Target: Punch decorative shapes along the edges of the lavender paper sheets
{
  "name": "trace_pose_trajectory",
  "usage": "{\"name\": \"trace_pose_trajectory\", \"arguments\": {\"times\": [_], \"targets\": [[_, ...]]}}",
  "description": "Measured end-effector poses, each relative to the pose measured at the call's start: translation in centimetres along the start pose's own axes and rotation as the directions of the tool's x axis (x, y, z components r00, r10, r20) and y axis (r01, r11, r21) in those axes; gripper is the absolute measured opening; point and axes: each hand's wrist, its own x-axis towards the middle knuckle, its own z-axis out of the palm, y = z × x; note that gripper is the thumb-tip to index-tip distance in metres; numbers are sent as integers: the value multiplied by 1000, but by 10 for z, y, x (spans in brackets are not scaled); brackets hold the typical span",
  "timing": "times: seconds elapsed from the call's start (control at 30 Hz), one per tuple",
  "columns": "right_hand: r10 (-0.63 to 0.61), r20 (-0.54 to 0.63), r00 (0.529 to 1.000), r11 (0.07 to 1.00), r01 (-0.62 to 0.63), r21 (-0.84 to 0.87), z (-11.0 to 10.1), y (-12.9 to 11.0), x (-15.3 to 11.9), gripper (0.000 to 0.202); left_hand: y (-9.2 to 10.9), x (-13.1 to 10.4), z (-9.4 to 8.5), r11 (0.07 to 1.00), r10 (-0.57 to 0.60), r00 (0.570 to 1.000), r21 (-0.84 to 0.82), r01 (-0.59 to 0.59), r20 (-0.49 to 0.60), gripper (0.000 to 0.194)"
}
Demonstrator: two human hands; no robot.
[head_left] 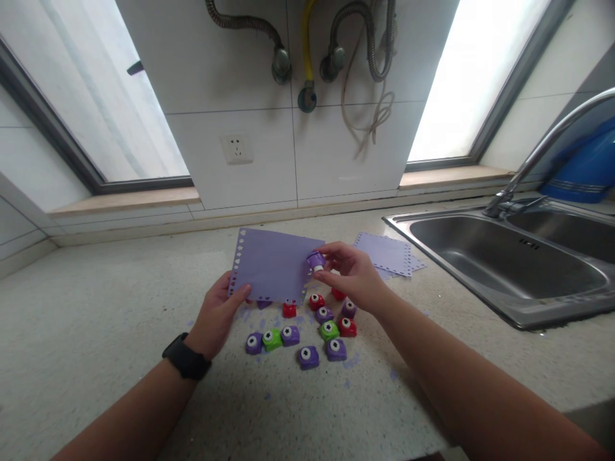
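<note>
A sheet of purple paper [273,266] is held up at its lower left corner by my left hand [221,314], thumb in front. Small shapes are punched along its left edge, its bottom edge and part of the right one. My right hand [353,272] pinches a purple craft punch [316,260] between thumb and fingers, at the paper's right edge. Whether the paper sits in the punch's slot I cannot tell. Below lie several more craft punches, among them a green one [272,339], a red one [348,327] and a purple one [308,357].
More punched purple sheets [384,253] lie behind my right hand. Purple paper bits [311,362] are scattered over the speckled countertop [120,307]. To the right is a steel double sink [500,256] with a curved faucet [542,144]. A tiled wall with hoses stands behind.
</note>
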Motion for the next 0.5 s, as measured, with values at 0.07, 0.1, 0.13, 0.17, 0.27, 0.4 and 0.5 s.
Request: {"name": "trace_pose_trajectory", "arguments": {"times": [0.07, 0.1, 0.13, 0.17, 0.27, 0.4, 0.5], "targets": [[34, -11, 999, 998, -35, -48, -3, 0, 1, 41, 4, 1, 0, 994, -7, 1000, -108, 9, 22, 37], [53, -15, 998, 996, -54, -66, -4, 0, 2, 40, 5, 1, 0, 989, -22, 999, -148, 27, 34, 36], [70, -19, 997, 994, -71, -79, -4, 1, 2, 40, 6, 1, 1, 985, -43, 998, -165, 51, 50, 35], [83, -21, 996, 993, -84, -87, -4, 1, 1, 40, 6, 0, 1, 983, -66, 995, -168, 77, 70, 35], [94, -11, 996, 990, -94, -103, 0, 3, 0, 41, 5, -2, 0, 976, -146, 978, -141, 167, 149, 36], [52, 46, 998, 989, -45, -140, 5, 3, -3, 40, 3, -5, -4, 961, -214, 954, -128, 244, 209, 36], [-45, 86, 995, 977, 62, -206, 4, 2, -5, 40, 4, -5, -5, 965, -231, 940, -62, 253, 250, 39]]}}
